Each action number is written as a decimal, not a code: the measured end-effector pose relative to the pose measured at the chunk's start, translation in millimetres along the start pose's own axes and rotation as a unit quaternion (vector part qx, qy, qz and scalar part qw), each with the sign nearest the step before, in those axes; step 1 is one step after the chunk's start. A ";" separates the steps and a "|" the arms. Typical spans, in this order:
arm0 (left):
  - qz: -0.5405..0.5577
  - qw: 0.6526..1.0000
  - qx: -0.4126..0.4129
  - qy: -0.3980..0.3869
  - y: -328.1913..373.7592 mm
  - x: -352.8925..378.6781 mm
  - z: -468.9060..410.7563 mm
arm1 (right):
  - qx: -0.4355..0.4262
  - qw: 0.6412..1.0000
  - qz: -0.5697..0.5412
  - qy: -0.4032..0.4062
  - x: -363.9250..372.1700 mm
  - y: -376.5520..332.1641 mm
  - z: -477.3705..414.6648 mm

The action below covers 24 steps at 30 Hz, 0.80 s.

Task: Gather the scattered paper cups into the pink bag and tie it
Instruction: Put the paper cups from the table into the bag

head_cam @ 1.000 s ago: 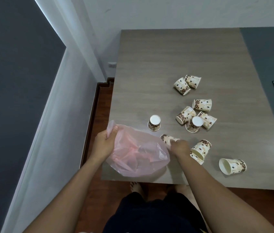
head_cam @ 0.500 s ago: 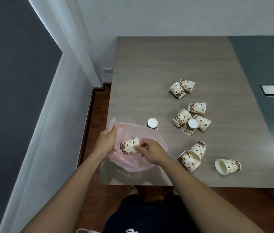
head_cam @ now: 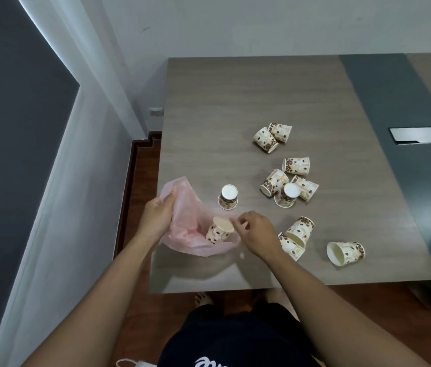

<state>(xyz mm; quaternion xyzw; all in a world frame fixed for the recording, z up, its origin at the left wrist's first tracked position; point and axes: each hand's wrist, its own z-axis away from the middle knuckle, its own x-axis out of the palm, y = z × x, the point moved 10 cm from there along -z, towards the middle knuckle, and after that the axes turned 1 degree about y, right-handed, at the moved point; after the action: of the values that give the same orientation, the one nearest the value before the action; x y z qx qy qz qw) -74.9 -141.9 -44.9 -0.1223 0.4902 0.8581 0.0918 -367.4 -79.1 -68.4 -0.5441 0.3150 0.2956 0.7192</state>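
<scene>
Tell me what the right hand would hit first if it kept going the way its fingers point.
The right hand points left toward the cup in the pink bag; it would likely meet that cup's base first.

bare forearms, bare feet; dark shirt (head_cam: 235, 337), white print.

Ten paper cups (head_cam: 296, 165) show, one of them inside the single pink bag (head_cam: 182, 197), nine on the surface (head_cam: 235, 102).

Pink bag (head_cam: 182, 234) veils one cup's (head_cam: 218, 231) mouth (perhaps crumpled).
</scene>
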 end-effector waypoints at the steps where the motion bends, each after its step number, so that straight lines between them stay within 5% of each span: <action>1: -0.009 1.000 -0.001 0.000 -1.9 6.2 -0.3 | 0.022 0.998 -0.025 0.044 -16.8 14.3 1.9; 4: -0.017 1.000 0.006 -0.003 -3.8 20.4 -0.5 | 0.149 0.981 -0.054 0.108 -50.5 71.7 12.9; 7: -0.028 1.000 0.009 -0.004 -5.3 31.9 0.0 | 0.253 0.966 0.017 0.044 -50.9 122.9 31.9; 13: -0.046 0.999 0.023 0.011 -8.4 30.3 5.4 | 0.174 0.967 0.166 -0.089 -20.4 139.8 52.0; 24: -0.084 0.996 0.005 0.027 -20.2 14.2 16.2 | 0.156 0.935 0.283 -0.147 5.5 143.7 54.5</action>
<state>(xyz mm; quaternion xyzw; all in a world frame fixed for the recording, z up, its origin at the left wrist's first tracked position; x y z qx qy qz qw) -84.7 -117.2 -57.7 -0.1855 0.4845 0.8415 0.1507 -467.2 7.6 -146.9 -0.2642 0.3890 0.5106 0.7199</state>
